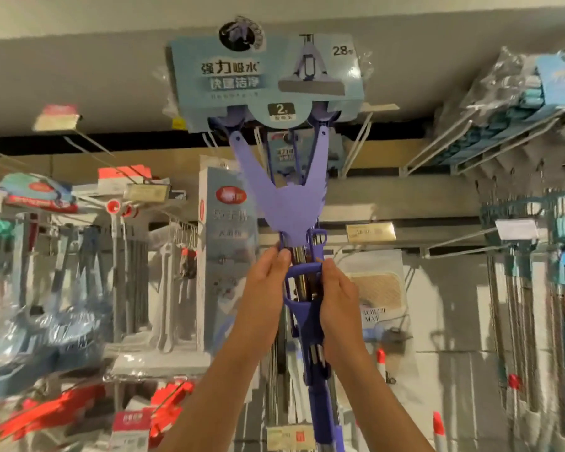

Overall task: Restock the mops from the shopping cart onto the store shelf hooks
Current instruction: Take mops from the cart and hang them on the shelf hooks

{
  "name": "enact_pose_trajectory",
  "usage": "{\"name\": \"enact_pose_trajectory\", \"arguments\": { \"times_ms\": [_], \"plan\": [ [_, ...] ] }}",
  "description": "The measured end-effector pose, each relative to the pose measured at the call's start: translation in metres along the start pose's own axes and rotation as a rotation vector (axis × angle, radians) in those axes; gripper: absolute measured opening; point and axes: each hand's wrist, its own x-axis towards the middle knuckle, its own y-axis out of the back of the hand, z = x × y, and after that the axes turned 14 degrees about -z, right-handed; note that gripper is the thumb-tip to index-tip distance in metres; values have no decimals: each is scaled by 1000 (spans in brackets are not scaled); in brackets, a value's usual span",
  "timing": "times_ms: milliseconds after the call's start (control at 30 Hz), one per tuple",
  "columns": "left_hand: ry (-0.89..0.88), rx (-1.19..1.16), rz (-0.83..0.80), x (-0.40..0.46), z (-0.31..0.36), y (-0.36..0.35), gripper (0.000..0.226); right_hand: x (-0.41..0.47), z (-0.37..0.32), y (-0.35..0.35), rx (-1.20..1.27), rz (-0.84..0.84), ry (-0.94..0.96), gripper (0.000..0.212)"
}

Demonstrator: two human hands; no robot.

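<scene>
Purple plastic forms the frame of the mop (286,203), which is held upright at frame centre, its boxed head raised to the white wire hooks (359,141) near the top. The handle is grasped from both sides: the left hand (265,288) is wrapped round it, the right hand (338,298) clasped beside it. A missed hook would likely let the top-heavy head swing and slip. The hanging point is hidden behind the packaging; the shopping cart is not seen.
</scene>
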Motion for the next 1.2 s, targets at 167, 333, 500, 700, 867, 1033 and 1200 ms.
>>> {"name": "enact_pose_trajectory", "arguments": {
  "times_ms": [167,333,500,700,867,1033,1200],
  "plan": [
    [-60,111,-15,12,7,22,25,23,-23,-18,67,84,16,38],
    [-103,167,14,28,7,30,25,41,-42,-28,68,141,32,43],
    [-78,125,23,49,11,28,28,60,-48,-29,43,162,48,43],
    [-80,101,28,78,12,20,26,88,-55,-16,-33,155,64,44],
    [-105,122,59,105,0,13,30,111,-55,-5,-80,112,82,43],
    [-64,119,59,116,-30,8,32,123,-27,11,-81,77,93,43],
    [-86,112,63,133,-48,2,30,140,-16,26,-37,45,59,42]
  ]
}}
